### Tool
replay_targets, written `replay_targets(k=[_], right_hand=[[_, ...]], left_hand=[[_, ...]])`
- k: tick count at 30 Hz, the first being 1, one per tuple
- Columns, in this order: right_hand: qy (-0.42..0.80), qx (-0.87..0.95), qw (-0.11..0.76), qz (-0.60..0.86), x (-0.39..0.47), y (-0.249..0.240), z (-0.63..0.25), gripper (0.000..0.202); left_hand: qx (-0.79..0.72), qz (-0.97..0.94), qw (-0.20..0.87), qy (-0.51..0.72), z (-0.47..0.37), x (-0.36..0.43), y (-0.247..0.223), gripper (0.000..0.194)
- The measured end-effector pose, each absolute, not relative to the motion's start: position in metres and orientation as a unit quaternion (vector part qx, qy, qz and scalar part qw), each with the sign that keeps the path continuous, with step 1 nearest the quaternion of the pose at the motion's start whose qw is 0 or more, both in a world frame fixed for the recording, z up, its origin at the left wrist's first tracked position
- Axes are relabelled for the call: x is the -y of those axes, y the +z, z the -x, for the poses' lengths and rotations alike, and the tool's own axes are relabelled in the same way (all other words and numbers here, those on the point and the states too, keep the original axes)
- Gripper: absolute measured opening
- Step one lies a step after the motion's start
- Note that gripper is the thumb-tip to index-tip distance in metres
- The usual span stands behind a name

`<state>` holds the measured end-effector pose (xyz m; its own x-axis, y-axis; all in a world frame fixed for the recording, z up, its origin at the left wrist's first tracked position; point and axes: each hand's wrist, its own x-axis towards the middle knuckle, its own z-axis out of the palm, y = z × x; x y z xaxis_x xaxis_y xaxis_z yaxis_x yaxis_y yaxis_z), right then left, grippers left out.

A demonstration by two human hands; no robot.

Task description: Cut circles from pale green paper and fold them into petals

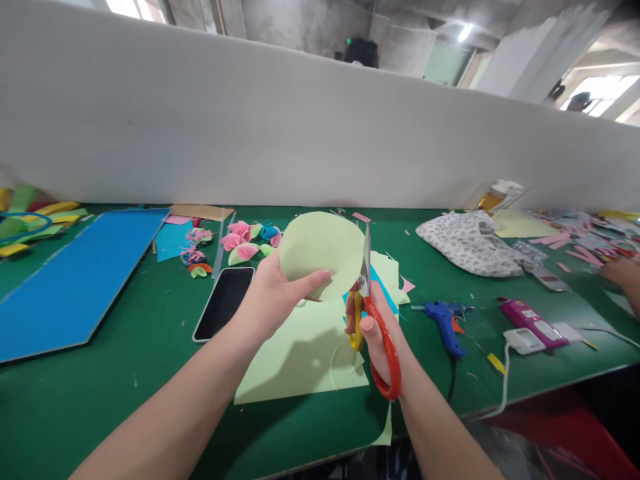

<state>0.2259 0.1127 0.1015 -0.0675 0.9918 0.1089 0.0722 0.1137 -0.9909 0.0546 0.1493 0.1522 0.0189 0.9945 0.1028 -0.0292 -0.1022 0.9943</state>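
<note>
My left hand (pixel 280 293) pinches a round piece of pale green paper (pixel 323 247) near its lower left edge, thumb on top. Scissors (pixel 387 353) with one red and one yellow handle are in my right hand (pixel 383 327), fingers through the loops. Their blades point up along the right edge of the round paper, slightly apart. Beneath both hands lies a larger pale green sheet (pixel 290 367), partly shadowed. More green scraps and a blue piece are just behind my right hand.
A black-screened phone (pixel 223 305) and pink paper petals (pixel 240 235) lie left, beyond them a blue board (pixel 75 280). To the right are a blue glue gun (pixel 445 323), patterned cloth (pixel 470 243), a purple power strip (pixel 533 323) and another person's hand (pixel 623 273).
</note>
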Motion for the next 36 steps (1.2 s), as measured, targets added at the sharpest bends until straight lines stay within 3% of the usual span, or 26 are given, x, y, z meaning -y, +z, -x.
replay_targets(k=[6, 25, 36], right_hand=[[0.489, 0.556, 0.486, 0.465, -0.115, 0.099, -0.226, 0.085], [0.475, 0.572, 0.453, 0.492, -0.112, 0.107, -0.23, 0.08], [0.457, 0.59, 0.434, 0.505, -0.113, 0.105, -0.231, 0.081]], left_hand=[[-0.461, -0.522, 0.491, 0.523, -0.051, -0.151, 0.151, 0.055], [-0.449, -0.504, 0.458, 0.578, -0.041, -0.157, 0.155, 0.048], [-0.423, -0.514, 0.448, 0.596, -0.032, -0.163, 0.157, 0.057]])
